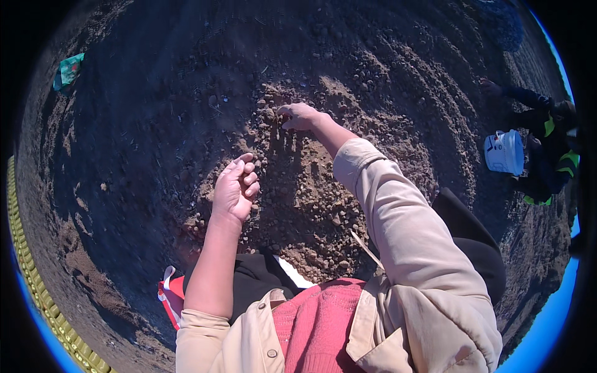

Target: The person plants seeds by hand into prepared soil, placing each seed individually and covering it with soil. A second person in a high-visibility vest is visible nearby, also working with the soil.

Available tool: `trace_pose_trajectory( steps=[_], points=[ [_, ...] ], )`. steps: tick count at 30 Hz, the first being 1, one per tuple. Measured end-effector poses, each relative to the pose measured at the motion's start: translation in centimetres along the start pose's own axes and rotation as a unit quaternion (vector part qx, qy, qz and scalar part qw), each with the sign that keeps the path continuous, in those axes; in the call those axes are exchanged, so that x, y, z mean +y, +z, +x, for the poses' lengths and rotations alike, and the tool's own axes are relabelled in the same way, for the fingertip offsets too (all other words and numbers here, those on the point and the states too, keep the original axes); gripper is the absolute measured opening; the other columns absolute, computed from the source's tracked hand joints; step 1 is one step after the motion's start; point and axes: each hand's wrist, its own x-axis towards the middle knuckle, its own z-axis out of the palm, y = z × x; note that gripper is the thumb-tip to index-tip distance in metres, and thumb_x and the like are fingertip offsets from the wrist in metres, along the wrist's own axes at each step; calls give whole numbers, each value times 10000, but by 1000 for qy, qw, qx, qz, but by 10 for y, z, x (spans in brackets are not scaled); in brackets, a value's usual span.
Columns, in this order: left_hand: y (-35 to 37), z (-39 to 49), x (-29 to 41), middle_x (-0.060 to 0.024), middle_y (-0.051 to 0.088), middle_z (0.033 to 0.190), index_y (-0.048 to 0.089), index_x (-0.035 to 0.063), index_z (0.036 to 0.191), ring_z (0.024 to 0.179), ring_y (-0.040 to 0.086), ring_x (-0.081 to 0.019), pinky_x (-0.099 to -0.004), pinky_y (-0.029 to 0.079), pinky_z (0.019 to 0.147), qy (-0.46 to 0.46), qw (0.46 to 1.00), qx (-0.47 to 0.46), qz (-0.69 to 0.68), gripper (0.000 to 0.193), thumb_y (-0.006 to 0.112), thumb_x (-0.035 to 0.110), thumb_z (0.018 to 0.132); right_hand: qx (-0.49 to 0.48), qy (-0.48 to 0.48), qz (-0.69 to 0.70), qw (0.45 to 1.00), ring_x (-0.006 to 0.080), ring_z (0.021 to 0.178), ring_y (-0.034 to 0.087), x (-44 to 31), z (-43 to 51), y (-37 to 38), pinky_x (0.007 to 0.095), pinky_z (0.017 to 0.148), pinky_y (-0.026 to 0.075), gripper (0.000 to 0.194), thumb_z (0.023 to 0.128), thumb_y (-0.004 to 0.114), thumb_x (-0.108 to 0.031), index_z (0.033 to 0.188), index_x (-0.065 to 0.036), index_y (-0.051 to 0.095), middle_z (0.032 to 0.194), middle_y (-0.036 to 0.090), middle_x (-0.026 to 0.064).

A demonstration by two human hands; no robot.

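Observation:
My right hand (300,116) reaches out over bare soil strewn with small rounded lumps (322,205), which could be stones or clods. Its thumb and fingers are curved and apart, and nothing shows between them. Nearer to me, my left hand (235,189) is raised with the palm side turned up and the fingers curled in. Whether it hides something small inside, I cannot tell. A loose lump (269,113) lies just beside the right fingertips. Below the hands, a white object (294,274) shows partly between my dark-clad legs, the rest hidden by my clothing.
A pale stick (366,249) lies by my right sleeve. At my left sits a red and white bag (172,298). Far right, a person (543,140) is beside a white bucket (504,152). A green bag (69,72) lies far left, with stacked yellow objects (37,298) along the rim.

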Motion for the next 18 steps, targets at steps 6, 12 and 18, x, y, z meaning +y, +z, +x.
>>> trace_pose_trajectory(
  steps=[6,12,18],
  points=[
    [3,2,0,-13,477,785,527,14,1144,589,420,-85,-211,332,443,-22,1000,-9,-11,177,478,90,992,-2,63,-94,994,301,1192,434,-4,-67,66,534,900,432,466,790,712,-336,1224,-236,575,1238,521,37],
    [2,0,2,-14,506,802,542,26,1123,602,445,-79,-208,356,462,-31,998,-52,-22,167,491,112,989,106,19,59,992,308,1172,480,59,-149,56,426,986,427,273,675,735,-89,925,-171,666,1219,575,41],
    [10,-7,3,-22,514,827,537,19,1131,620,443,-95,-214,352,466,-16,999,-32,-11,180,481,54,963,321,198,252,891,182,873,640,113,-172,43,288,797,510,327,680,606,97,927,-104,678,985,678,61]
  ],
)
